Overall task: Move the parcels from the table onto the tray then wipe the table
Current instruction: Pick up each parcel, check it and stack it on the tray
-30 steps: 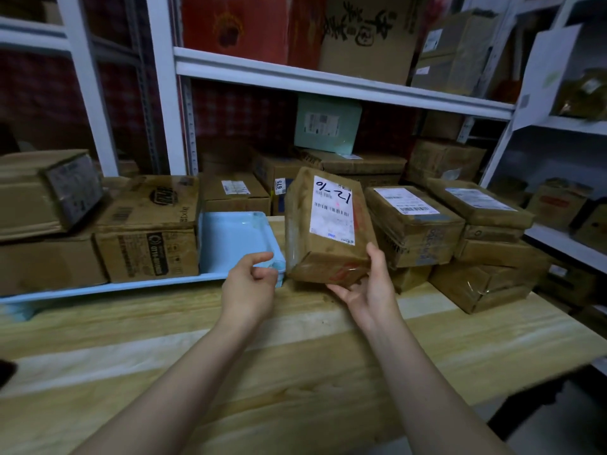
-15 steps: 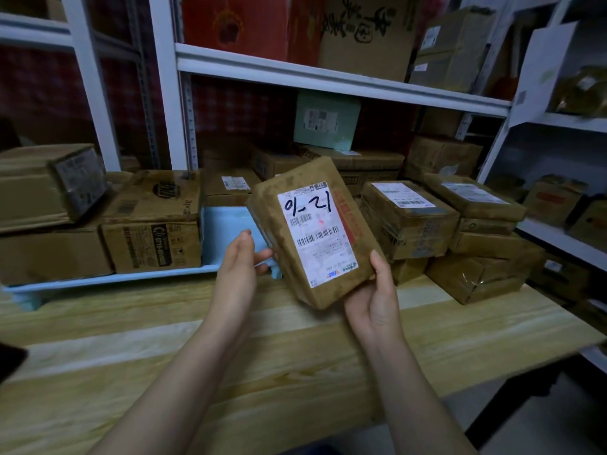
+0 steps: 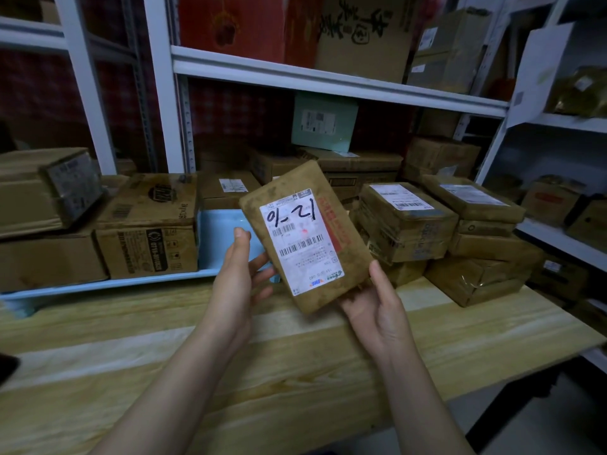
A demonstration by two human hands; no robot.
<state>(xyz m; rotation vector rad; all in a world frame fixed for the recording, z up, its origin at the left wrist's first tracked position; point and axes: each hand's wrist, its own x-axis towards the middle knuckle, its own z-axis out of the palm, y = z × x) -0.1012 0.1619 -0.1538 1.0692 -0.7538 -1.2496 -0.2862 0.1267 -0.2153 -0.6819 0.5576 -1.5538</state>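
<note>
- On the left part of the pale blue tray (image 3: 220,244), brown cartons (image 3: 147,224) sit stacked. The tray's right end is bare, probably the spot meant for the next parcel.
- Just in front of the tray's right end, the left hand (image 3: 236,277) is relaxed. Its straight, spread fingers touch the parcel's left edge, steadying it rather than gripping.
- The parcel (image 3: 305,238) is flat and brown, with a white label bearing handwritten numbers. It hangs tilted in the air at the tray's right edge, label towards the wearer, seemingly so it can be read.
- Right of the tray, below the parcel, the right hand (image 3: 377,307) grasps its lower corner, thumb on the front, bearing the weight.
- Further right of the tray, stacked parcels (image 3: 407,221) wait on the table.
- In front of the tray lies the pale wooden table (image 3: 295,372), which cannot be wiped until those stacks are moved.
- Behind the tray, white metal shelving (image 3: 328,80) holds more boxes in a dim storeroom.
</note>
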